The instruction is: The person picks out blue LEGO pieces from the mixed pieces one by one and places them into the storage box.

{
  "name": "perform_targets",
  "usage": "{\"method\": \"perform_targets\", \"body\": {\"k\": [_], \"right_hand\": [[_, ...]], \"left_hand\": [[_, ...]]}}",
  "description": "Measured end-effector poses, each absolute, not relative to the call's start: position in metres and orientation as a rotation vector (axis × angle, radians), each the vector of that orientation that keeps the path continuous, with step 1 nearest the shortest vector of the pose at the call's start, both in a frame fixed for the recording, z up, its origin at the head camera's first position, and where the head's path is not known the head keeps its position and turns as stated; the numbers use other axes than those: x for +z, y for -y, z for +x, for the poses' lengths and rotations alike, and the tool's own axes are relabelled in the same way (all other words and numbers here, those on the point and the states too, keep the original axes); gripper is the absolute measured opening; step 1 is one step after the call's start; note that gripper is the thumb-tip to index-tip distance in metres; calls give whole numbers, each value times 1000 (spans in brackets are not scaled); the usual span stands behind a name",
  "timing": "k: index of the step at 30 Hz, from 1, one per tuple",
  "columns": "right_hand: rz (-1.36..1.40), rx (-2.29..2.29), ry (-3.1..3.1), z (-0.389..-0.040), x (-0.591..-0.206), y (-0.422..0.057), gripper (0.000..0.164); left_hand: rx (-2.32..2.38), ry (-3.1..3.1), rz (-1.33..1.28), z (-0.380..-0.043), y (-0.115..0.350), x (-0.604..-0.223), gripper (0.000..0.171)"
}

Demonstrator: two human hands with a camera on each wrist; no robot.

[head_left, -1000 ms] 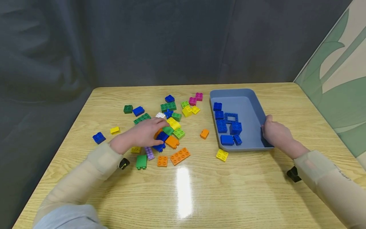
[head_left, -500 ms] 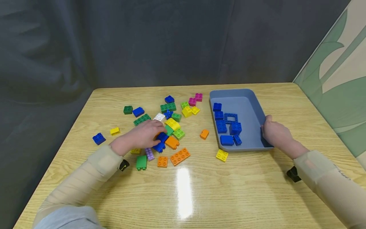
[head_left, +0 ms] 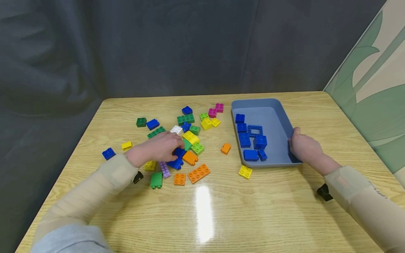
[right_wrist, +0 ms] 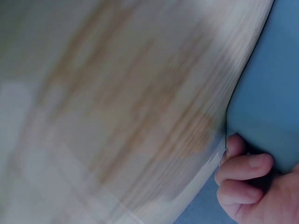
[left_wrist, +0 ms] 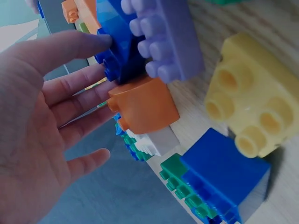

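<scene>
In the left wrist view, my left hand (head_left: 164, 147) pinches a blue brick (left_wrist: 122, 42), thumb on one side and fingers on the other. That brick lies in the loose pile, with an orange brick (left_wrist: 145, 105) and a purple brick (left_wrist: 170, 37) close by. A second blue brick may be under or against it; the head view does not separate them well. My right hand (head_left: 306, 147) grips the right wall of a blue-grey tray (head_left: 278, 109), fingers curled at its edge. Along the tray's left side lie several blue bricks (head_left: 244, 140).
Around the left hand are green, yellow, orange and white bricks (head_left: 176, 130). Other blue bricks lie apart, one at the far left (head_left: 109, 153) and one at the back (head_left: 187, 110). A yellow brick (head_left: 245, 172) sits just in front of the tray. A dark curtain (head_left: 190, 45) hangs behind the table.
My left hand has drawn back slightly to the left, and its fingers have closed in on the blue brick, which has shifted a little. The right hand and tray stay put.
</scene>
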State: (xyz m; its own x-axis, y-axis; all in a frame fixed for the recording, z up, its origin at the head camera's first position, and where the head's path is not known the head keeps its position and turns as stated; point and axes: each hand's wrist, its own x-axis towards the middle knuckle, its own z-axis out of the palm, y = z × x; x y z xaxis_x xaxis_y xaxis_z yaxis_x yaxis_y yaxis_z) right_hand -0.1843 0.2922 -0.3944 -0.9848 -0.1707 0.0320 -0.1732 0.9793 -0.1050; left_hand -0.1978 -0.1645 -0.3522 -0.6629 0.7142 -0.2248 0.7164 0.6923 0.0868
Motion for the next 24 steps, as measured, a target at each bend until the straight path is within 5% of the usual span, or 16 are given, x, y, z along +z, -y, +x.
{"method": "perform_targets", "body": {"k": [24], "right_hand": [[235,168,3115,-185,-397,-292,33]], "left_hand": [[6,-2731,1086,-201,162,-347,35]]}}
